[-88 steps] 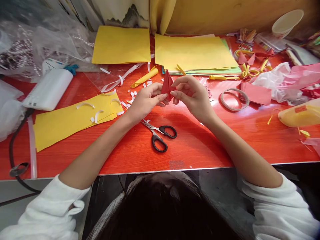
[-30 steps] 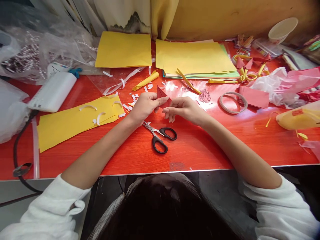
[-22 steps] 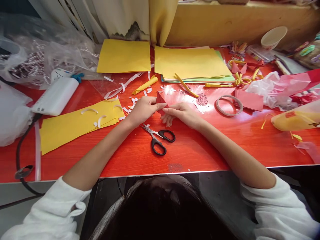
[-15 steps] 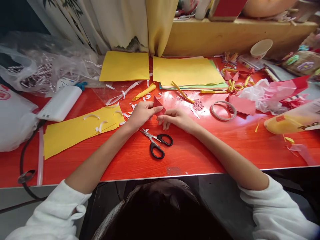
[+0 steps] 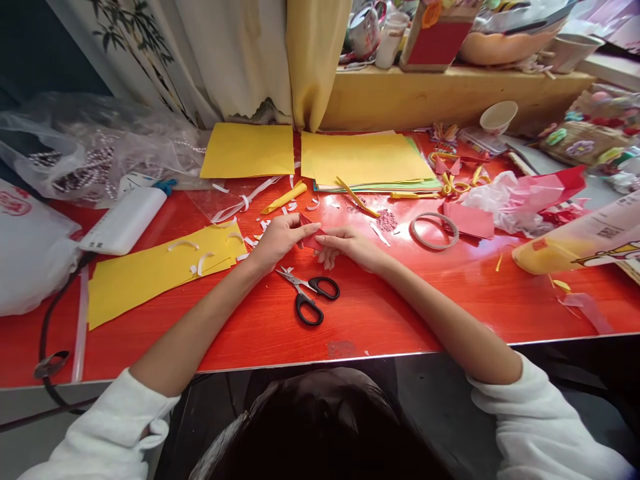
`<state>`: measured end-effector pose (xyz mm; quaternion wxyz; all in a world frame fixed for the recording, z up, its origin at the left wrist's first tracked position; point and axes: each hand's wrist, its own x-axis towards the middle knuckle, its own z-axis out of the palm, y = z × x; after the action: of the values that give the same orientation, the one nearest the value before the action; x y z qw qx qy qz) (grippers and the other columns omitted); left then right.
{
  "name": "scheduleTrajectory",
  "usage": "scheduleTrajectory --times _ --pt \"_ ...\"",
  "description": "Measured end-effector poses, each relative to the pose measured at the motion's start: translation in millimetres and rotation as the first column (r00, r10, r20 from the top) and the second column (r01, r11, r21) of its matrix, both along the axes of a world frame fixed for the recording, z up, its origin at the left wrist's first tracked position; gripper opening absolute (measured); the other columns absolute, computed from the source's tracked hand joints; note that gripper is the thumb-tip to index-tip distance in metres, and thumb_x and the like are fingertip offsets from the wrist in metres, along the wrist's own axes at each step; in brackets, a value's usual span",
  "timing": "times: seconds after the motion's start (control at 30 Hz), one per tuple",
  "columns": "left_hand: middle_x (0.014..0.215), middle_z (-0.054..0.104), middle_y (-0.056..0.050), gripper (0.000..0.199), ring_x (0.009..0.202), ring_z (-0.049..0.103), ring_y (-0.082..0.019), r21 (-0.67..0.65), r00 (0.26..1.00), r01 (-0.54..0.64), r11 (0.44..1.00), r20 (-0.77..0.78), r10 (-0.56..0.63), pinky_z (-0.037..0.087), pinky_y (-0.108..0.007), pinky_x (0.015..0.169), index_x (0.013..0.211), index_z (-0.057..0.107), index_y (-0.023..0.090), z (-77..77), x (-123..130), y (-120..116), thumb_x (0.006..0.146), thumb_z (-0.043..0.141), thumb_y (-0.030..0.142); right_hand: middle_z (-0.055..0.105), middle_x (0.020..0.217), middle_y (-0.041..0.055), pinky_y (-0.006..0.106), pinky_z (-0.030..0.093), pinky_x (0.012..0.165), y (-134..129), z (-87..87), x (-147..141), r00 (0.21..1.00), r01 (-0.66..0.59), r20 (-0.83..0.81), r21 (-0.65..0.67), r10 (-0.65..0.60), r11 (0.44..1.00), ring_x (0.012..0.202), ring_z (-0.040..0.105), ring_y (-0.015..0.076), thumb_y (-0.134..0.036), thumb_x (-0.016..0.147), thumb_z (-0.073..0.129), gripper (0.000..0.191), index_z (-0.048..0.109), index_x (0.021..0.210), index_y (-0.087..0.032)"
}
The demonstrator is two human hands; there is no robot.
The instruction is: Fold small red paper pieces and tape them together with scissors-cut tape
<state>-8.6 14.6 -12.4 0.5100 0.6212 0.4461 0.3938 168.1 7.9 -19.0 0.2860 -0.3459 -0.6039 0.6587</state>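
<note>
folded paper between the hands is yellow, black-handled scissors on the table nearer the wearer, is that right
Colour is wrong: the head view shows red folded paper between left hand and right hand. The black-handled scissors are indeed on the table, nearer the wearer.

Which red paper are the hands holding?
The folded piece pinched between left hand and right hand; no hand touches the flat red sheets by the ring.

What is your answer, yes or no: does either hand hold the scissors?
No: the scissors lie on the red table, with the left hand and right hand at the folded red paper.
</note>
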Motion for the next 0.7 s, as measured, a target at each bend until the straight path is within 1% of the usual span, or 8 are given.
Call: scheduleTrajectory --times 0.13,0.23,0.33,0.43,0.5,0.6,0.67,0.7 --pt "0.074 0.059 0.001 0.026 0.067 0.05 -0.009 -0.023 0.998 0.034 0.999 0.048 -0.033 0.039 -0.022 0.064 0.078 0.064 0.017 4.2 0 -1 0.072 0.069 0.042 0.063 0.054 0.0025 0.021 0.043 0.042 0 0.2 -1 0.999 0.024 0.039 0.019 -0.025 1.0 0.043 0.057 0.0095 -0.046 0.076 0.065 0.037 0.059 0.064 -0.012" --pt "0.071 0.059 0.002 0.024 0.064 0.051 -0.009 -0.045 0.992 0.055 0.997 0.112 -0.05 0.041 -0.022 0.063 0.08 0.064 0.017 7.9 -1 -1 0.068 0.073 0.036 0.061 0.053 0.0009 0.02 0.042 0.041 -1 2.4 -2 0.998 0.033 0.059 0.04 -0.035 0.999 0.042 0.055 0.0081 -0.05 0.075 0.065 0.039 0.06 0.065 -0.012" --pt "0.067 0.06 0.0 0.023 0.061 0.053 -0.01 -0.044 0.987 -0.003 0.999 0.163 0.011 0.043 -0.024 0.062 0.075 0.063 0.015 8.4 -1 -2 0.067 0.074 0.033 0.062 0.059 0.0008 0.02 0.045 0.046 -1 2.6 -2 0.999 0.034 0.032 0.043 -0.035 0.999 0.046 0.057 0.0077 -0.047 0.075 0.066 0.037 0.059 0.065 -0.013" --pt "0.066 0.06 0.0 0.022 0.061 0.054 -0.011 -0.021 0.981 -0.058 0.998 0.182 0.061 0.044 -0.025 0.063 0.074 0.063 0.015 7.3 0 -3 0.067 0.074 0.032 0.064 0.063 0.0014 0.021 0.048 0.052 -1 0.9 -2 0.999 0.009 0.037 0.052 -0.011 0.999 0.051 0.06 0.0093 -0.044 0.075 0.067 0.033 0.059 0.069 -0.013" --pt "0.066 0.059 0.001 0.021 0.06 0.053 -0.01 -0.029 0.98 -0.038 0.999 0.193 0.043 0.044 -0.025 0.063 0.074 0.063 0.015 7.4 1 -4 0.067 0.073 0.032 0.064 0.061 0.0011 0.022 0.048 0.051 0 0.0 -1 0.999 0.003 0.043 0.057 -0.005 0.998 0.051 0.06 0.0099 -0.042 0.076 0.067 0.031 0.059 0.069 -0.013" --pt "0.077 0.06 0.001 0.025 0.066 0.055 -0.009 -0.118 0.979 0.007 0.993 0.204 0.017 0.044 -0.023 0.063 0.084 0.063 0.016 9.7 0 -4 0.067 0.074 0.031 0.061 0.057 -0.0009 0.021 0.044 0.047 1 0.6 2 0.999 0.009 0.039 0.063 -0.011 0.998 0.046 0.056 0.0083 -0.038 0.075 0.068 0.028 0.058 0.066 -0.013" --pt "0.086 0.062 0.0 0.03 0.072 0.057 -0.009 -0.141 0.986 0.018 0.99 0.168 0.006 0.044 -0.022 0.064 0.091 0.064 0.017 11.7 -1 -3 0.066 0.075 0.03 0.059 0.054 -0.0021 0.02 0.041 0.046 2 1.9 4 0.998 -0.023 0.063 0.066 0.019 0.998 0.044 0.053 0.007 -0.034 0.075 0.068 0.026 0.058 0.062 -0.013" --pt "0.085 0.062 0.0 0.03 0.073 0.057 -0.009 -0.136 0.991 0.043 0.99 0.134 -0.025 0.044 -0.022 0.065 0.091 0.065 0.016 12.5 -2 -2 0.066 0.075 0.031 0.058 0.054 -0.0025 0.02 0.04 0.045 3 2.5 5 0.996 -0.043 0.075 0.057 0.039 0.997 0.044 0.052 0.0066 -0.032 0.075 0.067 0.024 0.059 0.063 -0.013"
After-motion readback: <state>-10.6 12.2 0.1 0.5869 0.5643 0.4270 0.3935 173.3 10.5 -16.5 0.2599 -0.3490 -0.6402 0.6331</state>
